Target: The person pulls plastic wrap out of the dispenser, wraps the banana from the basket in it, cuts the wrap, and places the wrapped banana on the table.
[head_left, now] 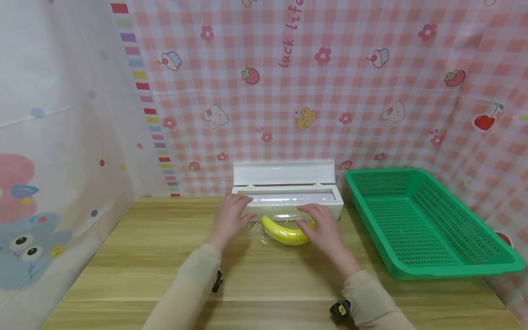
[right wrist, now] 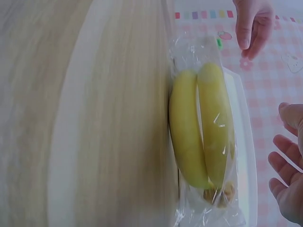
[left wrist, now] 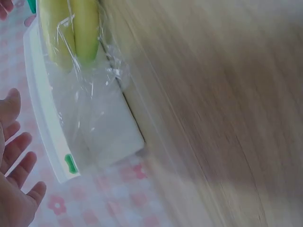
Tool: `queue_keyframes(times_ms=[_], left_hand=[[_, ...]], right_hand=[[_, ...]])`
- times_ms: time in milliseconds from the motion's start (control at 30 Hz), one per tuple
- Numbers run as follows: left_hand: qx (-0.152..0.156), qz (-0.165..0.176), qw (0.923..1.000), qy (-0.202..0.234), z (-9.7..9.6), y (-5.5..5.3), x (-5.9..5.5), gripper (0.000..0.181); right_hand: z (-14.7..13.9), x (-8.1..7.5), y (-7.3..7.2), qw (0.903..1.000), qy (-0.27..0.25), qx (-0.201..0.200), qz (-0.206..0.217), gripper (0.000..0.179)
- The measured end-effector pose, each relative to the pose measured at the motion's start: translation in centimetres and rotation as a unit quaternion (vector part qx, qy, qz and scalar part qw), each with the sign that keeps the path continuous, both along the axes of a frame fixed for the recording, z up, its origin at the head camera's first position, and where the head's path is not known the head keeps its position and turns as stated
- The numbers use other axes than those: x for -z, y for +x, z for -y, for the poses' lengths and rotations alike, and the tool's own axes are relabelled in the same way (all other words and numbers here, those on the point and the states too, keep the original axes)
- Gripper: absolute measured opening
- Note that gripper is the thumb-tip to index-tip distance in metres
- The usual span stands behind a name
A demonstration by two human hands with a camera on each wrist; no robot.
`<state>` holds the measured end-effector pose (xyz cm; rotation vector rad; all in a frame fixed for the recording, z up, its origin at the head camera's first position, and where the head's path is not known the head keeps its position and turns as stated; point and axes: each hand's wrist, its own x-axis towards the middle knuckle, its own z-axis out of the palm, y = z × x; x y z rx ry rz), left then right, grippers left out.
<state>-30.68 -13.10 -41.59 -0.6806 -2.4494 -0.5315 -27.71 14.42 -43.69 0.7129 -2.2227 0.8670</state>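
Observation:
A yellow banana lies on the table against the front of a white cling film box, with clear film about it. Two banana shapes show side by side in the right wrist view; whether one is a reflection in the box's front I cannot tell. My left hand hovers at the box's left end, fingers loosely bent and apart from the banana. Near the banana's right end, my right hand hovers with relaxed fingers. Both wrist views show the hands holding nothing.
The box's white lid stands raised at the back. A green plastic basket stands on the right of the wooden table. Patterned cloth hangs behind and at both sides.

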Motion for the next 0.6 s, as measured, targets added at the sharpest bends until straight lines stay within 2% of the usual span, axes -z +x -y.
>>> queue_keyframes(times_ms=[267,400,600], left_hand=[[-0.033,0.048,0.9982,0.014,1.1,-0.9,0.4,0.05],[-0.034,0.056,0.9973,0.032,1.6,-1.0,0.5,0.053],[-0.04,0.078,0.9945,0.057,2.3,-1.7,0.7,0.059]], right_hand=[[1.3,0.2,0.4,0.9995,-0.004,-0.007,0.032,0.046],[1.7,0.2,0.7,0.9982,0.004,-0.006,0.06,0.045],[2.4,0.2,1.0,0.9975,0.002,-0.015,0.068,0.043]])
